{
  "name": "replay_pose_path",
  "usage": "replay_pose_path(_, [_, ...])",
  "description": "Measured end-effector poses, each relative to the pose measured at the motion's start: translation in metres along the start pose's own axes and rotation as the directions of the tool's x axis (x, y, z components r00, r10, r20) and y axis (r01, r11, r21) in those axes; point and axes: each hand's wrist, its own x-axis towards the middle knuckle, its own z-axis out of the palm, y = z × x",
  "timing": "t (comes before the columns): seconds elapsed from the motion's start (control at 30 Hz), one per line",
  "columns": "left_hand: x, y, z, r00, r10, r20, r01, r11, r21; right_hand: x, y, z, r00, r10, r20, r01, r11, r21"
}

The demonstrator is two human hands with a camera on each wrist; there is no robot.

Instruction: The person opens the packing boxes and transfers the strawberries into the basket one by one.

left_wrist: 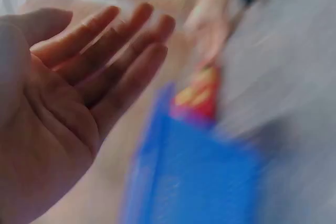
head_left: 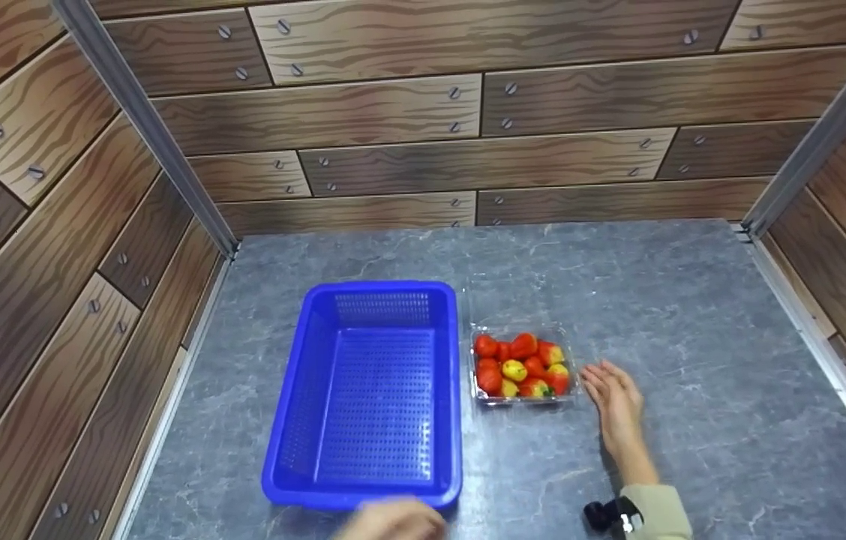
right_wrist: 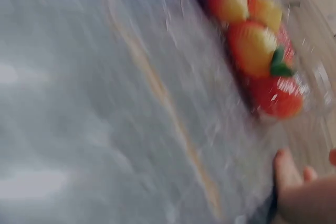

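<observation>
Head view: taken from above, faced forward and down; the grey tabletop (head_left: 693, 315), blue basket (head_left: 376, 409) and back wall (head_left: 393, 112) are covered from farther off. Left wrist view: aimed closely across the left hand (left_wrist: 79, 87), basket beyond, blurred. Right wrist view: tilted, pointed nearby at the tabletop. Red-and-yellow fruit (head_left: 514, 370) is shared by all three.

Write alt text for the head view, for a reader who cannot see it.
A person's right hand is just right of a clear box of red and yellow fruit on a gray table. Left of the box stands a blue basket; the left hand, blurred, shows partly at its near end.
</observation>
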Motion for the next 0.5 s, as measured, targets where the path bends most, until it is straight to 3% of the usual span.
replay_pose_path(0.03, [-0.003, 0.002, -0.016, 0.997, 0.043, -0.061, -0.041, 0.998, 0.047, -0.005, 0.000, 0.002, 0.998, -0.031, -0.047, 0.028, 0.998, -0.053])
replay_pose_path(0.07, [-0.006, 0.002, -0.031, 0.986, 0.095, -0.138, -0.080, 0.991, 0.111, -0.010, -0.001, 0.004, 0.993, -0.077, -0.087, 0.068, 0.992, -0.108])
replay_pose_path(0.13, [-0.011, -0.001, -0.062, 0.940, 0.180, -0.291, -0.097, 0.956, 0.276, -0.021, -0.004, 0.009, 0.972, -0.188, -0.139, 0.156, 0.964, -0.214])
replay_pose_path(0.2, [-0.016, -0.010, -0.090, 0.890, 0.214, -0.402, -0.012, 0.893, 0.449, -0.036, -0.011, 0.021, 0.943, -0.297, -0.150, 0.237, 0.916, -0.324])
replay_pose_path(0.23, [-0.018, -0.018, -0.103, 0.866, 0.231, -0.443, 0.049, 0.843, 0.536, -0.045, -0.014, 0.028, 0.928, -0.350, -0.127, 0.283, 0.885, -0.370])
replay_pose_path(0.27, [-0.022, -0.026, -0.114, 0.852, 0.224, -0.473, 0.130, 0.786, 0.605, -0.054, -0.017, 0.036, 0.914, -0.395, -0.089, 0.327, 0.849, -0.414])
replay_pose_path(0.33, [-0.029, -0.047, -0.135, 0.850, 0.192, -0.490, 0.255, 0.664, 0.703, -0.074, -0.022, 0.054, 0.897, -0.442, 0.006, 0.392, 0.789, -0.473])
replay_pose_path(0.4, [-0.038, -0.071, -0.149, 0.865, 0.167, -0.474, 0.317, 0.551, 0.772, -0.094, -0.020, 0.071, 0.883, -0.454, 0.118, 0.446, 0.734, -0.513])
replay_pose_path(0.43, [-0.043, -0.082, -0.153, 0.873, 0.152, -0.462, 0.332, 0.509, 0.794, -0.102, -0.018, 0.078, 0.870, -0.460, 0.175, 0.479, 0.708, -0.519])
replay_pose_path(0.5, [-0.051, -0.101, -0.158, 0.895, 0.132, -0.426, 0.323, 0.466, 0.824, -0.117, -0.012, 0.091, 0.858, -0.440, 0.266, 0.511, 0.677, -0.529])
